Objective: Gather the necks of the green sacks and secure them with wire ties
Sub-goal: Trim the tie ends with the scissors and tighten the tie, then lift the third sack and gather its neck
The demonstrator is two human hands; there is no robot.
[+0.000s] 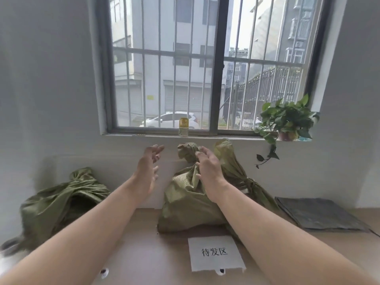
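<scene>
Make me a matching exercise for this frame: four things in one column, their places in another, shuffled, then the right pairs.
Things:
1. yellow-capped bottle
2. potted plant
3. white paper label
4. grey sheets

Places:
A. on the table, in front of the middle green sack
B. right end of the windowsill
C. lying flat at the far right
D. middle of the windowsill

Pairs: 1-D, 2-B, 3-A, 4-C
</scene>
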